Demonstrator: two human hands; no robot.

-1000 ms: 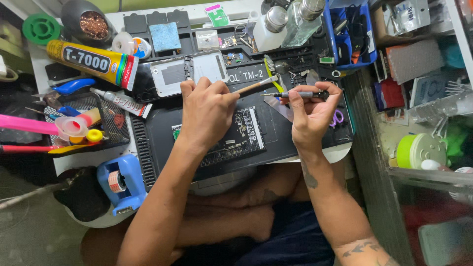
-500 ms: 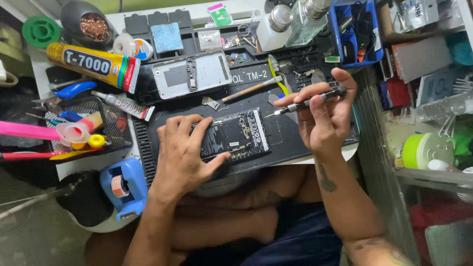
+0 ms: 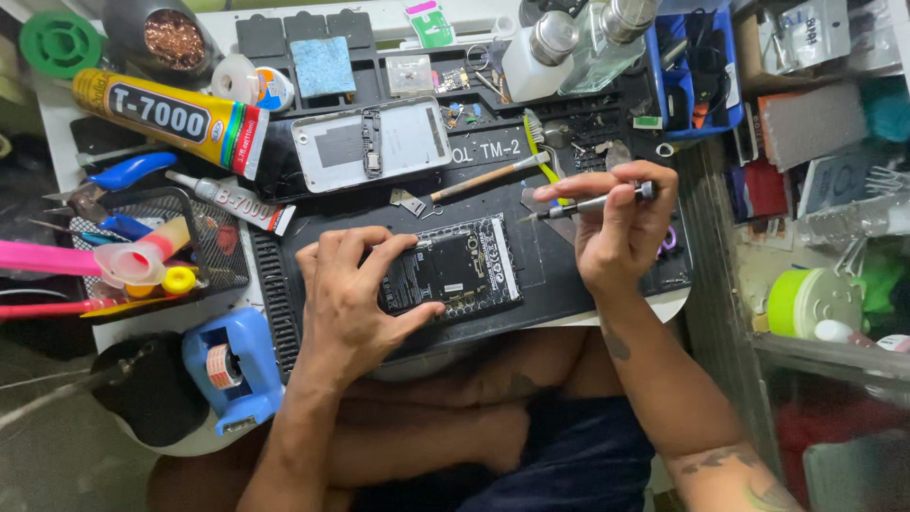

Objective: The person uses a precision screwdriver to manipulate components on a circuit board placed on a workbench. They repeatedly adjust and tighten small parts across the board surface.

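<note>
The right hand [image 3: 621, 242] is pinching a slim screwdriver [image 3: 588, 202] in a closed grip, tip pointing left and slightly down toward the opened phone [image 3: 453, 270]. The left hand [image 3: 355, 299] is clamping the phone's left end, fingers wrapped around it, on the black work mat [image 3: 540, 275]. The phone is lying lengthwise left to right, just left of and below the tip. A white back cover [image 3: 370, 144] is lying above the phone.

Yellow glue tube [image 3: 166, 116] upper left; smaller grey tube [image 3: 232, 201] below it.
</note>
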